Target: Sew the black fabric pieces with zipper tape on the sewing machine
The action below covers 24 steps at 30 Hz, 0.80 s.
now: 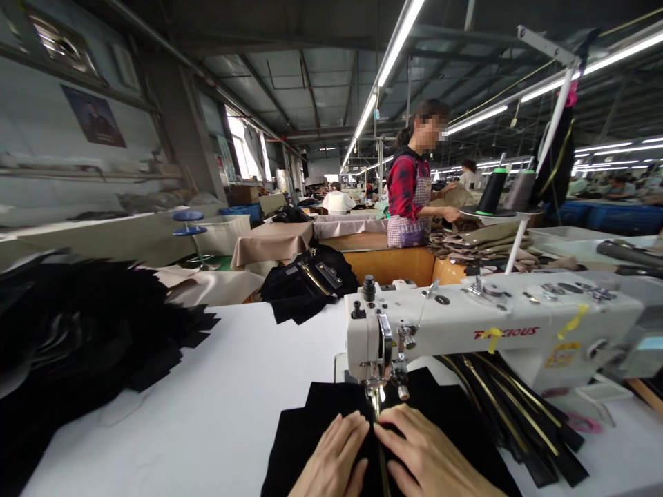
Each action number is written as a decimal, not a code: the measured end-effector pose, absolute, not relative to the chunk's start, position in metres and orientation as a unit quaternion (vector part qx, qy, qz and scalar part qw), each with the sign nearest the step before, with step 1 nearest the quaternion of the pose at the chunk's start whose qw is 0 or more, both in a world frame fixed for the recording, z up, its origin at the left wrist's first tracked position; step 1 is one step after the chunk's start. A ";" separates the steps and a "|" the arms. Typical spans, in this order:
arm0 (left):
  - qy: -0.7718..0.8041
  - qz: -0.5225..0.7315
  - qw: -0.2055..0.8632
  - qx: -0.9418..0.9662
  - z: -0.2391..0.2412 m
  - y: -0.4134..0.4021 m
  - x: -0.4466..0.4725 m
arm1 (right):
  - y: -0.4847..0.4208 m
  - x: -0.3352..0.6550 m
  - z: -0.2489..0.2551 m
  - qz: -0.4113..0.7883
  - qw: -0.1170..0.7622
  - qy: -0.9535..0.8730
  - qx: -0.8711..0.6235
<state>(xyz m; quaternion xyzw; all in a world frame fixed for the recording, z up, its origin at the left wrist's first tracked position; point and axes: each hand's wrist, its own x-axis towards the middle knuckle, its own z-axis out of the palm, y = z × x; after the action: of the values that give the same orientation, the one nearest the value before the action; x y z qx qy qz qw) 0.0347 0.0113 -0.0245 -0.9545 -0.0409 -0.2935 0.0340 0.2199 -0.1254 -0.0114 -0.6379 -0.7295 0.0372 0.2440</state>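
Observation:
My left hand (335, 457) and my right hand (425, 455) lie flat, side by side, on a black fabric piece (300, 442) on the white table (228, 400). Their fingertips press the cloth just in front of the presser foot and needle (376, 397) of a white sewing machine (492, 331). A gold zipper line (384, 476) runs between the two hands toward the needle. Neither hand grips anything; both rest with fingers together on the cloth.
A large heap of black cut pieces (77, 345) fills the left side. Black zipper strips with gold teeth (518, 407) lie under the machine arm at right. Another black bundle (311, 279) sits behind. A person in a red plaid shirt and apron (411, 200) handles tan fabric stacks (481, 245).

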 end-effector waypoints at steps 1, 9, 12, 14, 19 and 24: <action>-0.041 -0.295 0.034 -0.954 -0.024 0.011 0.035 | -0.125 0.220 -0.014 0.018 0.248 -0.733 -0.633; -0.052 -0.310 -0.004 -0.949 -0.023 0.009 0.038 | -0.121 0.223 -0.011 -0.073 0.210 -0.797 -0.561; -0.065 -0.316 -0.066 -0.944 -0.023 0.007 0.039 | -0.122 0.224 -0.010 -0.068 0.185 -0.806 -0.557; -0.075 -0.314 -0.103 -0.941 -0.023 0.005 0.039 | -0.123 0.223 -0.014 -0.072 0.200 -0.794 -0.569; -0.087 -0.299 -0.172 -0.935 -0.020 0.004 0.038 | -0.120 0.221 -0.013 -0.068 0.200 -0.802 -0.559; -0.071 -0.294 -0.164 -0.939 -0.015 0.005 0.038 | -0.117 0.223 0.013 0.010 0.127 -0.833 -0.539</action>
<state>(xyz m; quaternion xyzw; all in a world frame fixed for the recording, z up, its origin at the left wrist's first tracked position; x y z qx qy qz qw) 0.0385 0.0053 -0.0145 -0.9391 -0.0706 -0.2939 -0.1636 0.2227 -0.1167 0.0133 -0.5385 -0.8329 0.0103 0.1270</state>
